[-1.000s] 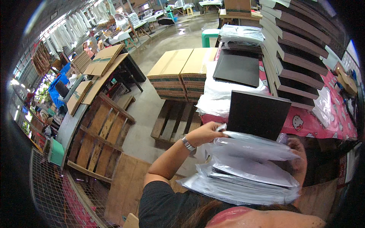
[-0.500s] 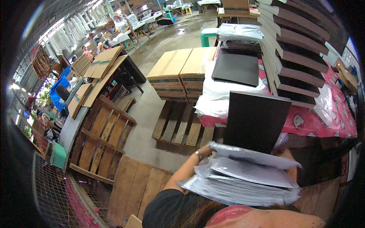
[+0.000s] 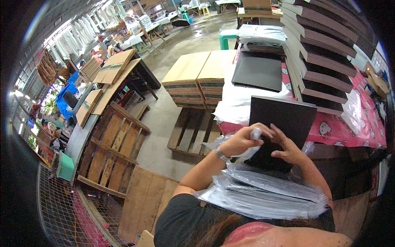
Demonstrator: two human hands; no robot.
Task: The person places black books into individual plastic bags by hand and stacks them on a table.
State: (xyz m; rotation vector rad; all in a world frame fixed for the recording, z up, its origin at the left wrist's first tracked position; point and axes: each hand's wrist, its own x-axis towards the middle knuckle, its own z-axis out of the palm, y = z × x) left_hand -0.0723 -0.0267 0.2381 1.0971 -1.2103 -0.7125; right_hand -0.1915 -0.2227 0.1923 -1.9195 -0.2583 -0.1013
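— The left hand [image 3: 242, 140] gripped clear plastic [image 3: 249, 154] at the black board's [image 3: 288, 115] left edge.
— And the wrapped packs [image 3: 263, 193]?
— Stacked on the board's near side; the right hand [image 3: 287, 149] was spread before it, contact unclear.

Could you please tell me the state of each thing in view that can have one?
Left hand: closed on film
Film: bunched
Right hand: open, fingers spread
Black board: uncovered above the hands
Plastic sleeves: piled
Watch: worn
Cartons: closed, stacked
Stool: upright
Tall stack: staggered
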